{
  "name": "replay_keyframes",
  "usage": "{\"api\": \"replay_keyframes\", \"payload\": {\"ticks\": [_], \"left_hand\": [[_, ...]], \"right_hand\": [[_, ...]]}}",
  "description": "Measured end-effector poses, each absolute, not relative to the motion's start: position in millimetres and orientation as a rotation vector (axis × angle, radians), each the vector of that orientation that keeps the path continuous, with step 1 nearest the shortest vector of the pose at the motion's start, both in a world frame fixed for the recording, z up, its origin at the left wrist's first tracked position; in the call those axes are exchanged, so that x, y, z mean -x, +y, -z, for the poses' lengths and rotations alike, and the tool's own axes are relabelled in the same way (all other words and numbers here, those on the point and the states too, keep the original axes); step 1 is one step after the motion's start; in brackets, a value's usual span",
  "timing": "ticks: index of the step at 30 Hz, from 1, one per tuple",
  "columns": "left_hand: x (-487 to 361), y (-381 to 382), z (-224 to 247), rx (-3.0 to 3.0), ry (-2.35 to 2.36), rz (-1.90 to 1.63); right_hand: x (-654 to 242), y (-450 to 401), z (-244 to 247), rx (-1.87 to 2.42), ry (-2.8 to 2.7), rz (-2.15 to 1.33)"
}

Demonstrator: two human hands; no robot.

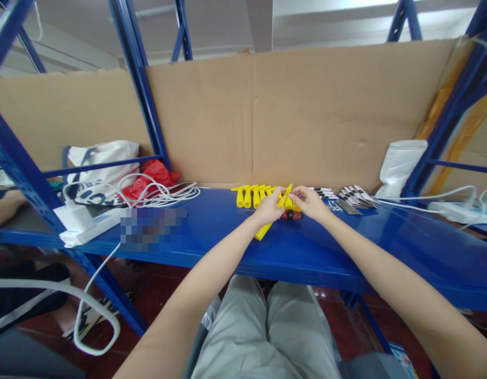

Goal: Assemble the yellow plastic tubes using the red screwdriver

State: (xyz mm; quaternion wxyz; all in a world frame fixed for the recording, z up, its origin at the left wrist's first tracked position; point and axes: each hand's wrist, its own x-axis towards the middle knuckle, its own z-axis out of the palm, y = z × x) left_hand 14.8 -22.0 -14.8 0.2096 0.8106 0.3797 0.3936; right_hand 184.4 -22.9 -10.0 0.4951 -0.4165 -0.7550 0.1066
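Note:
My left hand [270, 207] is closed around a yellow plastic piece with a hollow tube handle [262, 232]. The tube sticks out below the hand toward the front edge, and a narrow yellow part [285, 196] rises above the fingers. My right hand [309, 201] is close on the right, fingertips pinched beside that narrow part; what they hold is too small to make out. Behind the left hand stands a row of similar yellow pieces [247, 197]. A red and black tool, like a screwdriver [292, 215], lies on the blue shelf [219, 226] between my hands.
Small white bits [335, 206], black-and-white strips [322, 192] and a fan of flat metal blades [356, 198] lie right. A white bag [401, 166] leans farther right. Cables [164, 196], a power strip [93, 229] and a red bag [152, 176] are left. Cardboard [306, 116] stands behind.

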Motion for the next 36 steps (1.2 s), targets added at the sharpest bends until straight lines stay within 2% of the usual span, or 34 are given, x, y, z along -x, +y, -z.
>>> {"api": "replay_keyframes", "payload": {"ticks": [16,23,27,31,36], "left_hand": [[-15.6,-27.4,12.8,-2.286,1.025,-1.089],[-12.5,-24.0,11.0,-2.059,1.057,-1.106],[-8.2,-22.6,10.4,-1.9,1.082,-1.17],[-5.9,-20.9,11.5,-1.884,1.06,-1.204],[-5.1,-18.5,10.4,-1.778,1.053,-1.201]], "right_hand": [[-184.8,-28.5,5.4,1.066,-1.811,-0.41],[-192.3,-24.2,2.6,1.157,-1.767,-0.421],[-220.2,-15.5,-2.1,1.379,-1.651,-0.209],[-260.3,-15.6,-8.2,1.792,-1.625,0.066],[-296.4,-19.6,-6.6,2.152,-1.658,0.173]]}}
